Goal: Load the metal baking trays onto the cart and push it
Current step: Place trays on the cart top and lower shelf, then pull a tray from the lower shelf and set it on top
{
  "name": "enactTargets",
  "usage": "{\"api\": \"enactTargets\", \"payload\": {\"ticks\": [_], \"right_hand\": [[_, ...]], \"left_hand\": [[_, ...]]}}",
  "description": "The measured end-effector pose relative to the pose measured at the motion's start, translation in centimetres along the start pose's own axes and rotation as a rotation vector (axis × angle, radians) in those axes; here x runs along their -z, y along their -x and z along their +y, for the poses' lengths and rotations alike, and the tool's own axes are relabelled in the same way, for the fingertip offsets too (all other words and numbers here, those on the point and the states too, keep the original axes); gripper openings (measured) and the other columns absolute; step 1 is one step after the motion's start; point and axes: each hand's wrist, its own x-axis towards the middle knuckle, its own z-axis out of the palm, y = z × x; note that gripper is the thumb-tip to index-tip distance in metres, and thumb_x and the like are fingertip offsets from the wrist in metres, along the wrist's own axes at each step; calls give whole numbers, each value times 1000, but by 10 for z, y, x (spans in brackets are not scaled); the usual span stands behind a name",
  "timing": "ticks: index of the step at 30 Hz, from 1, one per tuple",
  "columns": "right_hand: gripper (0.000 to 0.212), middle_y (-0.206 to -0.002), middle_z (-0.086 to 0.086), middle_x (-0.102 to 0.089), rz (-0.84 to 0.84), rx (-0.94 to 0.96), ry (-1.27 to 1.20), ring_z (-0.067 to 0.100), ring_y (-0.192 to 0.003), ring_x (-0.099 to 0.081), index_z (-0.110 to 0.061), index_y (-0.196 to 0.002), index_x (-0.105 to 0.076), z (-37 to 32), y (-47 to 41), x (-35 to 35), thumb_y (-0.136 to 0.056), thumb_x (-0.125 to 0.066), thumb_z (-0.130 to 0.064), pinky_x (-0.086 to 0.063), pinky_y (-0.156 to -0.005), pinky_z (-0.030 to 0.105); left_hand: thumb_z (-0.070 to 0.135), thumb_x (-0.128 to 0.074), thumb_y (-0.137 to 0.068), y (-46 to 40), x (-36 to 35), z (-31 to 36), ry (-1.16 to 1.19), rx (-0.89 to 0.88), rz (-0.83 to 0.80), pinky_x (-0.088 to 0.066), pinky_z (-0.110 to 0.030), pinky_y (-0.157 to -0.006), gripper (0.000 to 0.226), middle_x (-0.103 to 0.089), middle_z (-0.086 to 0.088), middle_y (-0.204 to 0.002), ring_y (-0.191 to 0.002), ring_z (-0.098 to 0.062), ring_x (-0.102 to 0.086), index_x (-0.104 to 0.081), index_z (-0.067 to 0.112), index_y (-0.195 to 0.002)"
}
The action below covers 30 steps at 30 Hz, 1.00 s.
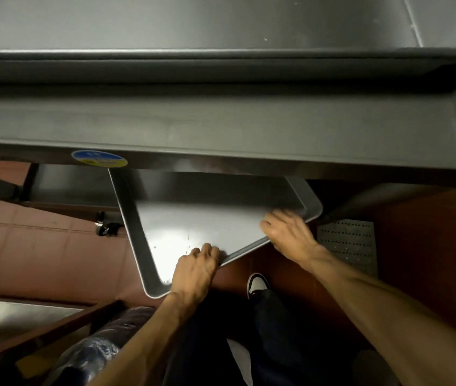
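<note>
Dim scene, white glare on the tray (182,235), motion-blurred right hand (288,232), wide-angle bending at edges

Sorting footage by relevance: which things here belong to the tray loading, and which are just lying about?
Job: baking tray gripped by left hand and right hand; cart shelf above it; upper tray.

Lying about: perforated floor plate, wrapped bundle, caster wheel.

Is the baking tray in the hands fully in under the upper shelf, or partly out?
Partly out. The baking tray has its far end under the upper shelf, while its near corner sticks out, gripped by the left hand and right hand.
</note>
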Motion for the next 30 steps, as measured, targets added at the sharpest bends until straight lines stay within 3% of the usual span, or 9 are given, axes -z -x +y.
{"api": "enactTargets", "payload": {"ticks": [4,7,9,12,18,22,24,27,30], "right_hand": [[29,-67,10,-59,91,148,-12,28,-59,-58,-8,-68,-58,-31,2,52,-52,-73,11,-50,-48,35],[28,-64,7,-58,121,216,-18,26,-55,-58,-11,-66,-59,-49,2,98,-54,-80,1,-48,-42,32],[32,-62,5,-58,136,242,-34,24,-53,-58,-13,-64,-58,-59,3,132,-48,-85,-6,-45,-39,29],[42,-60,1,-59,160,245,-45,22,-51,-59,-16,-62,-58,-69,5,176,-36,-90,-18,-43,-37,26],[46,-55,-5,-58,140,261,-67,17,-48,-60,-21,-57,-55,-93,23,220,-27,-88,-31,-38,-36,21],[46,-52,-3,-55,159,263,-73,18,-44,-58,-21,-53,-51,-125,32,237,-26,-86,-33,-36,-35,20],[42,-53,-2,-56,180,265,-65,21,-46,-58,-21,-54,-50,-137,36,246,-33,-84,-32,-36,-36,23],[26,-72,0,-62,172,272,-134,27,-67,-61,-23,-64,-46,-146,41,261,-59,-70,-32,-34,-52,29],[23,-82,-1,-64,150,272,-186,26,-78,-60,-24,-68,-41,-154,48,285,-63,-60,-36,-32,-58,31]], "left_hand": [[16,-60,-84,36,48,-32,-17,44,32,-37,-33,-53,35,-58,-1,-99,-84,-26,-61,-51,30,-115],[12,-78,-61,63,102,-42,-60,54,65,-38,-28,-40,29,-61,-1,-72,-60,-25,-61,-64,22,-85],[12,-85,-44,84,134,-46,-112,84,130,-35,-24,-32,34,-56,1,-58,-48,-23,-57,-59,19,-64],[17,-86,-40,107,169,-51,-143,109,210,-36,-23,-32,34,-56,1,-54,-46,-23,-57,-56,20,-57],[21,-79,-48,153,214,-59,-178,93,196,-40,-24,-37,23,-57,4,-55,-47,-21,-58,-60,22,-60],[26,-62,-73,189,234,-76,-231,132,114,-47,-32,-57,15,-63,2,-79,-69,-22,-63,-64,24,-88],[28,-60,-74,204,247,-81,-254,129,83,-47,-32,-60,19,-63,3,-82,-72,-22,-62,-63,26,-92],[29,-61,-69,221,276,-84,-303,119,64,-39,-30,-56,20,-64,4,-80,-68,-20,-59,-63,27,-89],[32,-62,-63,240,312,-83,-356,134,44,-32,-29,-55,20,-66,3,-77,-61,-20,-53,-62,28,-83]]}}
